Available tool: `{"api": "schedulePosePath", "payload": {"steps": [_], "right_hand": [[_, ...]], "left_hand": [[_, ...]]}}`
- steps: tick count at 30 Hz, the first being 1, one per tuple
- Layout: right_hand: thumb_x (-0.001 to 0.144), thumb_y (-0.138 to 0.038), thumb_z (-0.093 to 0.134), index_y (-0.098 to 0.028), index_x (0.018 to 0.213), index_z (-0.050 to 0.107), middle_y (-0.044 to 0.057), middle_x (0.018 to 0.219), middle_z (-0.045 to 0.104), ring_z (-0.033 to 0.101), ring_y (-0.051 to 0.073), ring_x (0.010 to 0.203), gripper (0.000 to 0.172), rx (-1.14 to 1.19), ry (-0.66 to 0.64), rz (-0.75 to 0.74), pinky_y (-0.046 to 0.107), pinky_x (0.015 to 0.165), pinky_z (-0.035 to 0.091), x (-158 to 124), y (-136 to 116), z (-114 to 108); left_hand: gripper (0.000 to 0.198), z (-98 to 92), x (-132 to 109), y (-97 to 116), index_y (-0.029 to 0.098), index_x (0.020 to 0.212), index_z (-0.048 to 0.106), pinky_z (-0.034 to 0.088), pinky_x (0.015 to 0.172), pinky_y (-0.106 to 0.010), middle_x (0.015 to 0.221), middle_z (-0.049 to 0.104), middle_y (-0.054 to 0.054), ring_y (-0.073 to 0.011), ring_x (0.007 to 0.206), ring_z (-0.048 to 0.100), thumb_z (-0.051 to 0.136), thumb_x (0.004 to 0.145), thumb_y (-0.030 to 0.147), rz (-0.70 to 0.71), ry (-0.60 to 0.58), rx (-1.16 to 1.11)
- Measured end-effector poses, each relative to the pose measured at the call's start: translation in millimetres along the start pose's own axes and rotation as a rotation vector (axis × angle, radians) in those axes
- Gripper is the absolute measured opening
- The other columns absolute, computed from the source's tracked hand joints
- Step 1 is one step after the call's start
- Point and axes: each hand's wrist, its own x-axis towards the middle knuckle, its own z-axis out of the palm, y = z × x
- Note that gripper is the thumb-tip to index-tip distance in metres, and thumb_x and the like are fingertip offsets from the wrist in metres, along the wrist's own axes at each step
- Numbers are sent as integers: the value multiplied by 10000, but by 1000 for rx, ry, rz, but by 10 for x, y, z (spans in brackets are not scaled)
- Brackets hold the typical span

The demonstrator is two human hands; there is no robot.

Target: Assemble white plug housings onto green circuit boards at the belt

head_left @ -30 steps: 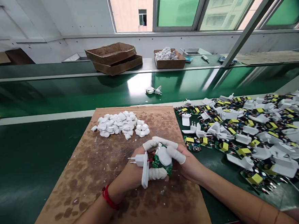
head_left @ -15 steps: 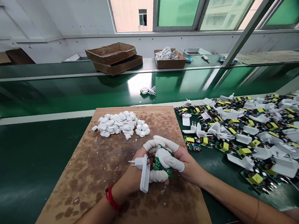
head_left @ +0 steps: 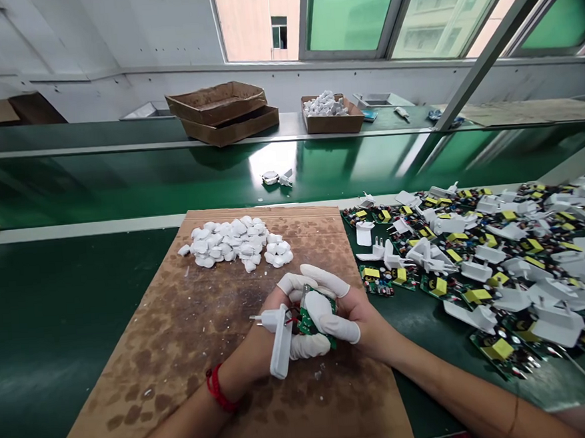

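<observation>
Both my hands meet over the brown cardboard sheet [head_left: 192, 359] and wear white finger cots. My left hand [head_left: 268, 341] is closed on a white plug cover [head_left: 279, 337] whose two pins point left; thin red wires run from it to a green circuit board [head_left: 309, 318]. My right hand [head_left: 352, 315] is closed on that circuit board, thumb pressed on its top. A heap of small white plastic pieces [head_left: 237, 244] lies on the cardboard beyond my hands.
A big pile of white plug covers with green and yellow circuit boards [head_left: 495, 258] fills the table at right. A finished white plug [head_left: 275, 177] rides the green conveyor belt [head_left: 119, 181]. Behind it stand stacked brown trays [head_left: 222, 114] and a box of white parts [head_left: 331, 113].
The white plug on the conveyor belt has moved left. My hands have shifted slightly, with the right thumb sliding over the circuit board.
</observation>
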Motion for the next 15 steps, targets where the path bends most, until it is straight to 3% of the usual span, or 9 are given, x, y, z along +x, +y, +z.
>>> {"api": "schedulePosePath", "payload": {"steps": [3,8,11,15], "right_hand": [[748,-445,696,-250,1398,365,58,1081,621,565,203,999,756,-24,-28,-10,352,906,434,-8,-34,11],[714,-338,743,-215,1402,363,-51,657,551,520,120,653,796,37,-95,38,259,689,462,-20,-27,-37],[665,-279,782,-210,1340,460,-31,730,601,530,112,656,751,63,-131,44,246,687,463,-9,10,-91],[558,-278,842,-198,1236,568,23,879,656,576,149,721,736,80,-119,83,241,645,473,14,37,-122]], "left_hand": [[706,48,-18,123,201,1143,498,464,660,-256,931,621,-52,-174,771,585,844,554,378,-28,63,143],[638,40,-74,168,212,1108,549,463,664,-257,945,602,-38,-163,760,549,846,554,318,-27,78,372],[597,-8,-71,128,225,1088,573,475,782,-305,1049,590,-56,-192,860,564,843,564,321,112,0,454],[579,-25,-53,124,255,1153,574,404,972,-401,1259,507,-97,-262,1107,505,814,626,266,231,-112,559]]}}
